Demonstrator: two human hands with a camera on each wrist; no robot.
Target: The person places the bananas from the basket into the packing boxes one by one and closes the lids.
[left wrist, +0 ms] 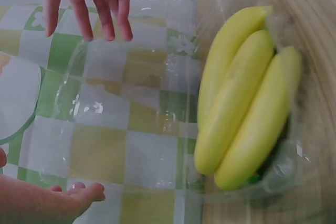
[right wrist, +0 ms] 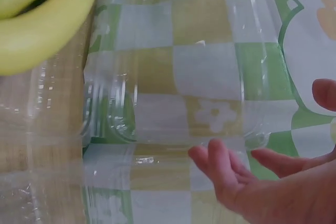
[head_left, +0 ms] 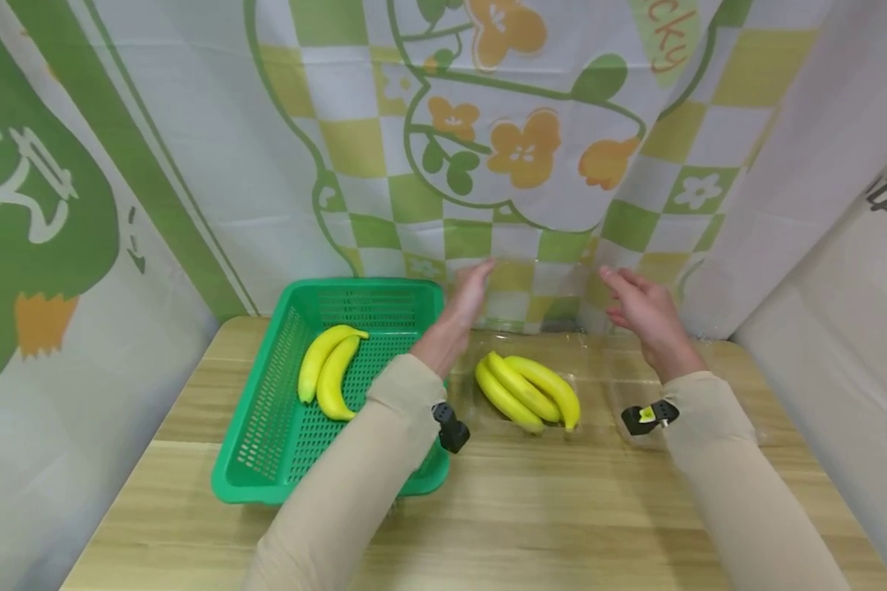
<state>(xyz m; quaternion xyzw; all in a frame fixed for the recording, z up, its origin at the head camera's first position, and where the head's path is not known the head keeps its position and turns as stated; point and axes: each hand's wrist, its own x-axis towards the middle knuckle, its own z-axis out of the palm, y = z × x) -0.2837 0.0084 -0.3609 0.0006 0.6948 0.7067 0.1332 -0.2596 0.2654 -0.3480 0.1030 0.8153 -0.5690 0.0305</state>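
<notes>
Three yellow bananas lie side by side in a clear plastic container. Its transparent lid stands raised at the back, against the patterned cloth. My left hand is at the lid's left side, fingers extended. Across from it, my right hand hovers by the lid's right edge with fingers loosely bent and nothing in them. In the right wrist view its fingertips come close to the lid's edge; whether they touch it I cannot tell.
Left of the container stands a green plastic basket with two bananas in it. More clear plastic lies on the wooden table under my right forearm. A printed cloth hangs behind the table.
</notes>
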